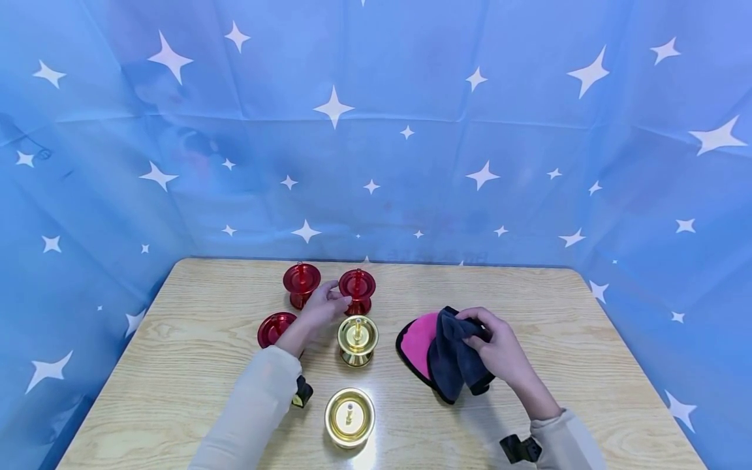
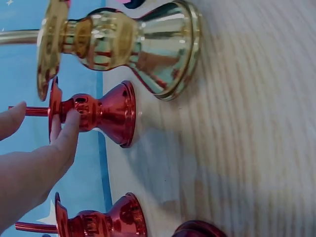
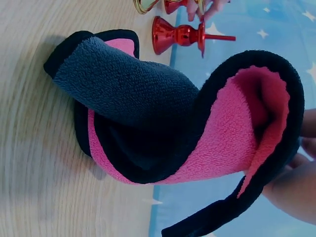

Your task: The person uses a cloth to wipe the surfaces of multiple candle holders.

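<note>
My right hand (image 1: 496,343) pinches a dark grey and pink towel (image 1: 420,346) with black edging. Part of the towel hangs folded from the fingers and part lies on the table. My left hand (image 1: 323,307) reaches to a red candle holder (image 1: 357,284) at the back; its fingers are at the stem below the dish in the left wrist view, with the thumb apart. Whether they touch it is unclear. Just in front stands a gold candle holder (image 1: 357,336). A second red candle holder (image 1: 301,279) is left of the hand.
A third red candle holder (image 1: 275,326) is partly hidden behind my left arm. Another gold candle holder (image 1: 349,418) stands near the front of the wooden table (image 1: 200,339). A blue cloth backdrop (image 1: 399,163) with white stars rises behind the table.
</note>
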`<action>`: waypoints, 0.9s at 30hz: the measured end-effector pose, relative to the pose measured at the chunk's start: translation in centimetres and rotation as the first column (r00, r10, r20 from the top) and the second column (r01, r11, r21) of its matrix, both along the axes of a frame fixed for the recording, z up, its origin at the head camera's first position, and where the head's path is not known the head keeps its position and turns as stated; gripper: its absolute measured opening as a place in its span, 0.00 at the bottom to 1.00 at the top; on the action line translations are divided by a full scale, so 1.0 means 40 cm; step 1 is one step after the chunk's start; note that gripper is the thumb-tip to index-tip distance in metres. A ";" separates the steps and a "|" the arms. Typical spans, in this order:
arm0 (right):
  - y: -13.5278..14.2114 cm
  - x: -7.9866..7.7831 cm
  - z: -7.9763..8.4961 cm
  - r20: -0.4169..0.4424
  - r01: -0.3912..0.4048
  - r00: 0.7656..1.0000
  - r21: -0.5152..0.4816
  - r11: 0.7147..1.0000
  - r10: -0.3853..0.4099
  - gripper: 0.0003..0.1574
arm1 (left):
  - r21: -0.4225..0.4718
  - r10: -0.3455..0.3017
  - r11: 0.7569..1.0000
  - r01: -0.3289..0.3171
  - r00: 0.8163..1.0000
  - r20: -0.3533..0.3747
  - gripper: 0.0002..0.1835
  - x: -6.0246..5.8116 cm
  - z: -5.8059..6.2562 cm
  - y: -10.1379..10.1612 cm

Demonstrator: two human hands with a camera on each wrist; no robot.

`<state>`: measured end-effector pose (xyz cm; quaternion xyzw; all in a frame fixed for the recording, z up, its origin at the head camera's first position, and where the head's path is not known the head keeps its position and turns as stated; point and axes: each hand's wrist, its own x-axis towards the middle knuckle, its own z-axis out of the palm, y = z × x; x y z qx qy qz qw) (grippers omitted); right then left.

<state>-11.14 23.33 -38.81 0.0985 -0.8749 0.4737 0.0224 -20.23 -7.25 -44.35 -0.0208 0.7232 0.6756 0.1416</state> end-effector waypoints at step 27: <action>-0.028 -0.009 0.122 -0.192 -0.046 0.981 -0.149 0.988 0.016 0.19 | 0.310 -0.038 0.949 0.051 0.998 -0.049 0.21 0.105 0.252 0.026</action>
